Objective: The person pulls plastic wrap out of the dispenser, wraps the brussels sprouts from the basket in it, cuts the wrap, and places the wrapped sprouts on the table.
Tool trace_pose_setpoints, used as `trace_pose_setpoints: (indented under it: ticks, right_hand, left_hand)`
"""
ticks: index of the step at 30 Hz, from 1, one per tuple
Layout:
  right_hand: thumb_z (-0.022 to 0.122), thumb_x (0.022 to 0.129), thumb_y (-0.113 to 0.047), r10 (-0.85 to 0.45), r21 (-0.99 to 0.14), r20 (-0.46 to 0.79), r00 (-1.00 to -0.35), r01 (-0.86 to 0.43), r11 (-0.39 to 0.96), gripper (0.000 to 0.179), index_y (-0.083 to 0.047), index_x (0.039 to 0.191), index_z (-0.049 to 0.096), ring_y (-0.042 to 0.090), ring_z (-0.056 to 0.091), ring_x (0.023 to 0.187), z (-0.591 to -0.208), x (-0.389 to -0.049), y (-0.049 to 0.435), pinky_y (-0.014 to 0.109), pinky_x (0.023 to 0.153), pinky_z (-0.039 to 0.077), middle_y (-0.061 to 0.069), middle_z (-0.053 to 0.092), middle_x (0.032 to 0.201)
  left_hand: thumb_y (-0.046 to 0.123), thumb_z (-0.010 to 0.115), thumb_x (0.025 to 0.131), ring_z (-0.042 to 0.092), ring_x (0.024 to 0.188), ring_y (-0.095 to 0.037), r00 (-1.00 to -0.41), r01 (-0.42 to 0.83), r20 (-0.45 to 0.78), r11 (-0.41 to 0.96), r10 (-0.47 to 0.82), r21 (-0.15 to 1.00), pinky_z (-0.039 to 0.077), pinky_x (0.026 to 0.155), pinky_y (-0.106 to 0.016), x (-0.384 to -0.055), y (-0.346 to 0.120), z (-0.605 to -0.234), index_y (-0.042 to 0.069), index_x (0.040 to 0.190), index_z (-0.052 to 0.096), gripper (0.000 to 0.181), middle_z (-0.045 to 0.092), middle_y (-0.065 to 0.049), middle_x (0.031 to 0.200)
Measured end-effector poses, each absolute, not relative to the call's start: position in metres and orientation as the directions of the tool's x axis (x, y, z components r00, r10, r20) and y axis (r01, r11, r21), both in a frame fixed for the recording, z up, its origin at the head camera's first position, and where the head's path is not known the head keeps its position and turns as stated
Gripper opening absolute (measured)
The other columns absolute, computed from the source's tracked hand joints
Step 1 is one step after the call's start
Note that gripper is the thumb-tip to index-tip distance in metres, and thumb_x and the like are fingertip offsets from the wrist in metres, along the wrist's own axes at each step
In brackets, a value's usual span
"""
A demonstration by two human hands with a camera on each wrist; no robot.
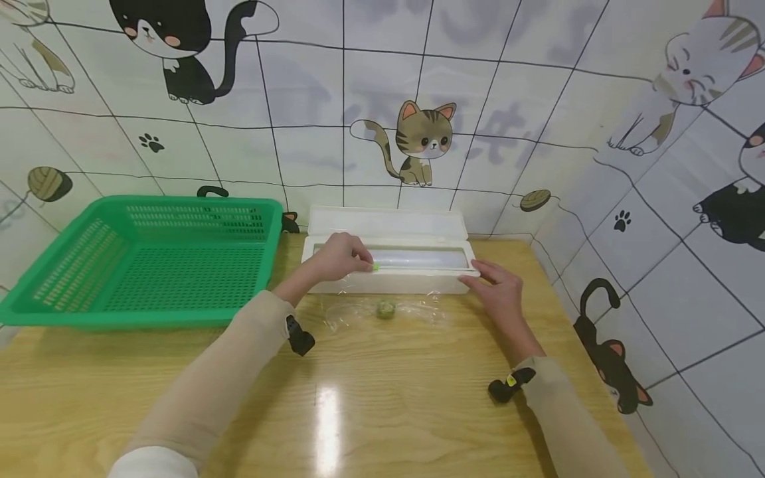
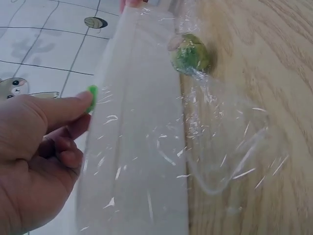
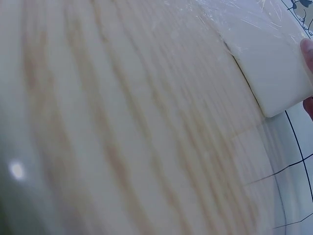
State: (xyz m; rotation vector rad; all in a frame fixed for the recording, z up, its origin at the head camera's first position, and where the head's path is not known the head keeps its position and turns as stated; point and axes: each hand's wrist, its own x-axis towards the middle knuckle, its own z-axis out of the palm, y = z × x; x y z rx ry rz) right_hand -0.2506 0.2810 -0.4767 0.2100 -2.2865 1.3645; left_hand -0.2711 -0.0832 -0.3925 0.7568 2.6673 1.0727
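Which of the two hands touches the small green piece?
The left hand: its thumb is on the small green piece, at the front edge of the white box. The right hand grips the box's right end, away from that piece.

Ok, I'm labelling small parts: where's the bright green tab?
In the head view, the bright green tab is held by the left hand at the front rim of the white cling-film box, just left of centre.

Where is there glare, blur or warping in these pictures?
Head view: a bright glare streak on the wooden table, slightly bowed lines on the wall; left wrist view: white glints along the clear film; right wrist view: blurry table grain, a bright spot at lower left, and a crisper edge on the white box.
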Motion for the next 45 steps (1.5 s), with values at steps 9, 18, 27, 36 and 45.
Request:
trace_pose_setpoints:
  ticks: [9,18,27,36,45]
  right_hand:
    - [0.093,0.075,-0.009,0.121,-0.775,0.469,-0.875,-0.342,0.532,0.041,0.000,0.112,0.077,-0.008,0.065,0.093,-0.477,-0.249,0.287,0.011,0.082,0.051,0.017,0.073,0.117]
    - [0.092,0.076,-0.006,0.093,-0.802,0.462,-0.882,-0.371,0.469,0.039,0.001,0.111,0.077,-0.011,0.065,0.091,-0.478,-0.249,0.281,0.016,0.084,0.053,0.020,0.072,0.116]
    - [0.092,0.075,-0.007,0.103,-0.779,0.481,-0.871,-0.371,0.506,0.041,0.002,0.111,0.076,-0.011,0.064,0.090,-0.476,-0.249,0.283,0.011,0.082,0.052,0.020,0.072,0.115]
    - [0.091,0.073,0.003,0.098,-0.823,0.468,-0.878,-0.393,0.410,0.039,0.006,0.109,0.075,-0.011,0.066,0.088,-0.481,-0.250,0.279,0.014,0.080,0.054,0.025,0.071,0.114]
    - [0.092,0.073,-0.001,0.090,-0.794,0.492,-0.866,-0.404,0.454,0.039,0.004,0.109,0.076,-0.012,0.065,0.089,-0.478,-0.249,0.282,0.014,0.079,0.054,0.024,0.072,0.112]
  left_hand:
    - [0.010,0.077,0.091,0.066,0.087,-0.023,-0.871,0.396,0.028,0.665,0.491,0.633,0.053,0.077,-0.036,-0.263,-0.105,-0.382,0.001,0.097,0.081,0.012,0.076,-0.008,0.096]
    - [0.010,0.076,0.091,0.069,0.081,-0.022,-0.867,0.405,-0.015,0.721,0.498,0.563,0.056,0.078,-0.039,-0.259,-0.122,-0.373,0.001,0.093,0.081,0.010,0.077,-0.007,0.088]
    - [0.011,0.076,0.092,0.068,0.086,-0.022,-0.885,0.357,-0.058,0.755,0.461,0.549,0.056,0.079,-0.042,-0.258,-0.154,-0.369,0.003,0.093,0.082,0.010,0.076,-0.004,0.089]
    - [0.010,0.076,0.092,0.064,0.090,-0.023,-0.857,0.380,-0.099,0.751,0.505,0.541,0.055,0.079,-0.041,-0.260,-0.167,-0.368,0.003,0.095,0.081,0.009,0.073,-0.005,0.094]
    - [0.009,0.076,0.093,0.066,0.094,-0.026,-0.854,0.375,-0.118,0.757,0.507,0.536,0.056,0.076,-0.039,-0.260,-0.172,-0.361,0.003,0.095,0.081,0.009,0.074,-0.004,0.094]
